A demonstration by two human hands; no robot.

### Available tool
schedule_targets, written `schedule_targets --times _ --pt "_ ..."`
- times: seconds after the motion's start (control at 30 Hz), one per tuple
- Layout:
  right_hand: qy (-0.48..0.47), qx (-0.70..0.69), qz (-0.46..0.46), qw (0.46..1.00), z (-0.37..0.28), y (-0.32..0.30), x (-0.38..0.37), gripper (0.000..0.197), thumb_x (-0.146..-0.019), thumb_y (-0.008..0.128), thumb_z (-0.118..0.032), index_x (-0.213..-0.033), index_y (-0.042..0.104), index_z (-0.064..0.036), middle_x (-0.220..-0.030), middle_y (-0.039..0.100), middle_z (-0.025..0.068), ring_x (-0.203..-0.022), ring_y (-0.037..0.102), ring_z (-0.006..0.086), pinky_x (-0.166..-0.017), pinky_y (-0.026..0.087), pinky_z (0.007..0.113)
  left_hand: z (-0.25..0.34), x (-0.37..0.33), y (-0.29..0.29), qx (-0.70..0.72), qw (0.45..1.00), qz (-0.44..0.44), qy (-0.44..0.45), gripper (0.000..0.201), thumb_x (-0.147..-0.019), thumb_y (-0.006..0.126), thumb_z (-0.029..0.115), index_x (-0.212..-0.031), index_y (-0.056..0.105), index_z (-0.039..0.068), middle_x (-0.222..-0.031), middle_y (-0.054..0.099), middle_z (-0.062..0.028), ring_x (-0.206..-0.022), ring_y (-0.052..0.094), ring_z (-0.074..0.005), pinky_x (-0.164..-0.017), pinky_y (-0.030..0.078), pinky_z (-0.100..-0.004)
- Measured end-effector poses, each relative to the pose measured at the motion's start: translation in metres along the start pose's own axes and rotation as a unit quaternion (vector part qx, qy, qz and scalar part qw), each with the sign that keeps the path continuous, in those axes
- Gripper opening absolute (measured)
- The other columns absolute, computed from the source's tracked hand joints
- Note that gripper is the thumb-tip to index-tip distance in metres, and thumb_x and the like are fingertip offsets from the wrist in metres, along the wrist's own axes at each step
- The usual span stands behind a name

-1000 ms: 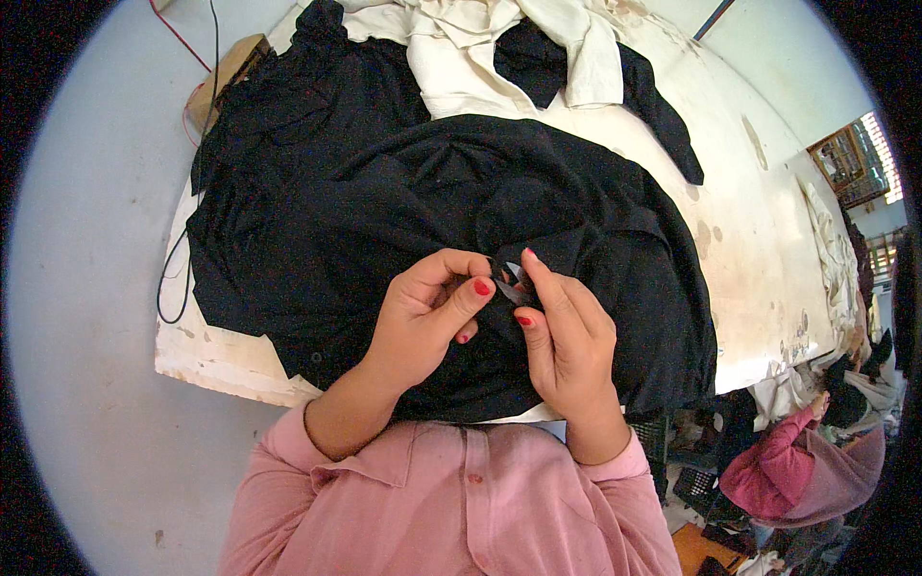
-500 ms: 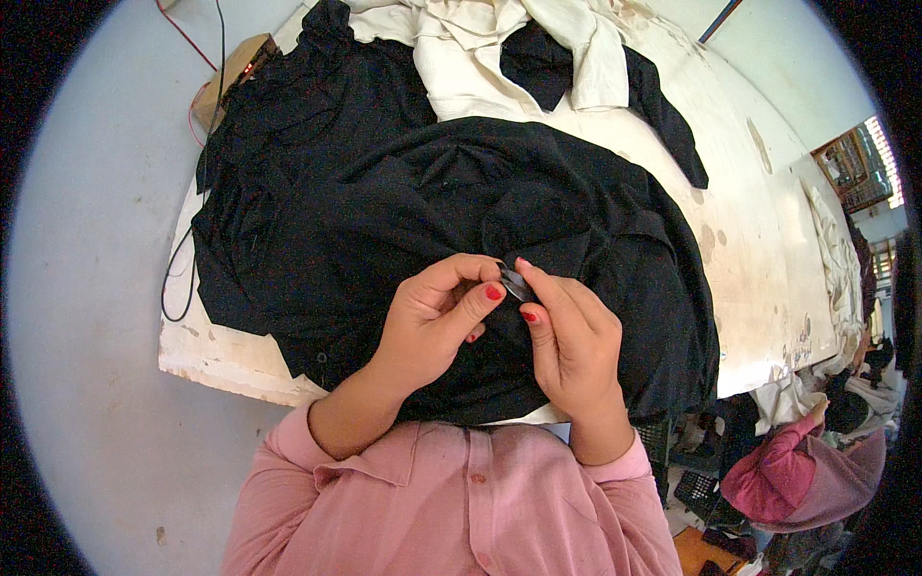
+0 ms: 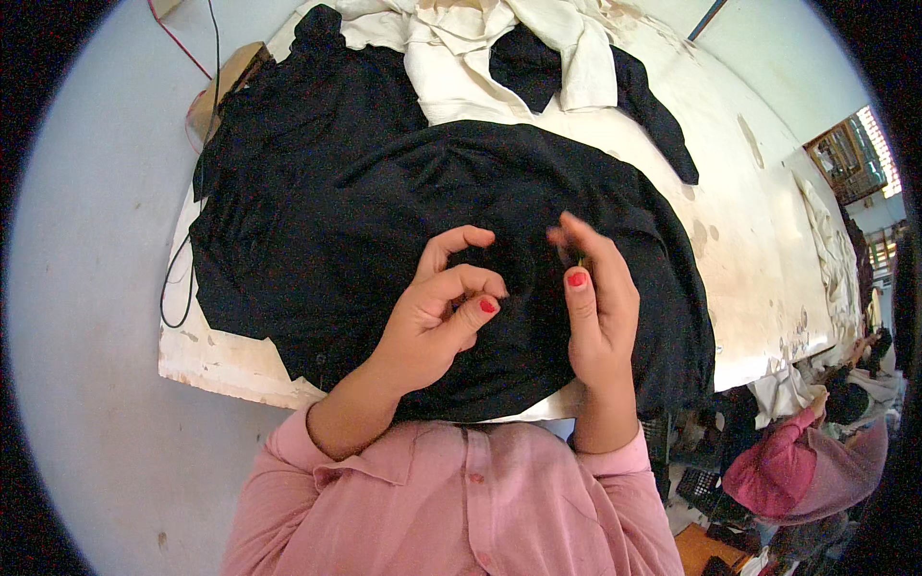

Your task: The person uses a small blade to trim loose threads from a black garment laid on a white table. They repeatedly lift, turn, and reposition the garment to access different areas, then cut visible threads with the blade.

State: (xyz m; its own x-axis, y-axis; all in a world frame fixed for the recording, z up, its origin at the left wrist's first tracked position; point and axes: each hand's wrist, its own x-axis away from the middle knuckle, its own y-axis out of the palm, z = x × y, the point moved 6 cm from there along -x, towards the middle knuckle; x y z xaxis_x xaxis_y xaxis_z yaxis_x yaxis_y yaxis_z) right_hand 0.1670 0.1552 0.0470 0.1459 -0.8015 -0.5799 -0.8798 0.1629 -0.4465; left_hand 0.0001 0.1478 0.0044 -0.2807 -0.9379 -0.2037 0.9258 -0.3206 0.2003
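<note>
Hands have parted since a moment ago: the left hand [image 3: 437, 307] pinches a fold of the black garment [image 3: 384, 202] on the worn white table [image 3: 759, 250]. The right hand [image 3: 597, 307] has lifted clear, its fingers closed around something small I cannot identify, so the joint pinch has ended.

The left hand [image 3: 437, 312] and right hand [image 3: 597, 312], pinched together a second ago on a small fold of the black garment [image 3: 403, 202], have drawn apart, the right lifted with fingers straightened, the left curled with thumb on forefinger, and the fold lies released.
</note>
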Motion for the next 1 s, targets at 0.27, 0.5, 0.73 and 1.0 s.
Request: schedule_targets --times 0.27,0.5,0.73,1.0 --pt "0.022 -0.114 -0.088 0.989 0.005 0.0 0.005 0.038 -0.074 0.077 -0.009 -0.11 0.066 -0.0058 -0.095 0.068 0.0042 -0.064 0.057 0.0113 -0.058 0.042 0.023 0.01 0.001 -0.002 -0.037 0.997 0.044 0.05 0.005 -0.097 0.056 0.006 -0.099 0.06 0.006 -0.094 0.053 -0.0005 -0.067 0.048 -0.0049 -0.055 0.042 -0.0194" --pt "0.047 -0.172 -0.066 0.982 -0.016 -0.005 -0.006 0.046 -0.066 0.058 0.008 -0.109 0.062 -0.0044 -0.109 0.066 0.0156 -0.1 0.064 0.022 -0.086 0.049 0.03 0.022 -0.003 0.008 -0.156 0.96 -0.114 0.201 0.013 -0.087 0.056 -0.006 -0.088 0.063 0.005 -0.098 0.062 -0.007 -0.077 0.06 -0.0139 -0.064 0.047 -0.0231" --pt "-0.144 0.102 -0.008 0.984 -0.038 -0.003 0.018 0.027 -0.061 0.076 -0.004 -0.086 0.069 -0.0097 -0.067 0.062 0.004 -0.056 0.061 0.0212 -0.05 0.045 0.032 0.028 0.011 -0.011 -0.266 0.955 0.044 0.125 0.01 -0.084 0.057 -0.005 -0.089 0.065 0.0 -0.104 0.063 -0.0089 -0.077 0.059 -0.0113 -0.065 0.045 -0.0232" --pt "-0.086 -0.115 -0.097 0.985 -0.041 0.016 0.037 0.024 -0.075 0.078 -0.019 -0.094 0.07 -0.007 -0.081 0.064 0.0067 -0.062 0.058 0.019 -0.053 0.044 0.027 0.011 0.016 -0.007 -0.136 0.975 0.056 0.166 0.019 -0.081 0.072 -0.001 -0.097 0.064 -0.003 -0.11 0.06 -0.0091 -0.084 0.059 -0.0073 -0.057 0.048 -0.0191"
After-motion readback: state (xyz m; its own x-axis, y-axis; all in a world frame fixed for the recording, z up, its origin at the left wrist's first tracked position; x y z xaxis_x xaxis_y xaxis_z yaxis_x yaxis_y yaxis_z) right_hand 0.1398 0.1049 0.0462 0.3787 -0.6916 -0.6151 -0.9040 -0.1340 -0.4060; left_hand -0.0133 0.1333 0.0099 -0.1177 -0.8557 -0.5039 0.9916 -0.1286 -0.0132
